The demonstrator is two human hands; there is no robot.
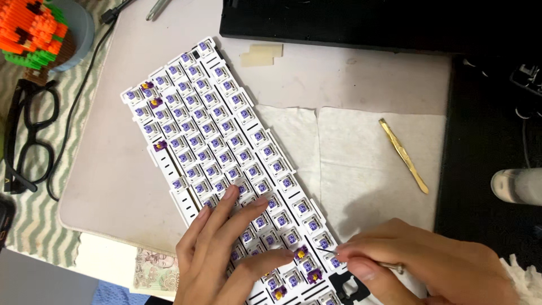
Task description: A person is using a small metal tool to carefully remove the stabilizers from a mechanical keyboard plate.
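Only the head view here, looking straight down. A white keyboard plate [226,147], packed with purple-stemmed switches, is laid diagonally across a pale mat [113,186] on the table, its lower end right under the hands, probably so that end can be reached without stretching.

The left hand [226,254] is spread flat over the lower rows, fingers fanned and pressed down on the switches, thumb tucked across toward the middle. It looks like the plate is being pinned so it can't slide; nothing is gripped by it, it's open and resting.

The right hand [418,260] comes in from the lower right, fingers pinched together on a thin metal tool [333,253], whose fine tip is aimed at a switch near the bottom edge, just beside the left thumb. The wrist is kept low, close to the surface, which should steady the tip.

White paper towels [361,152] are spread under the plate's right side, and gold tweezers [403,155] are parked on them, well apart from both hands. Black glasses [28,135] are set off at the left edge, near an orange and green brick model [34,31]. A black case [339,22] is lying along the top.
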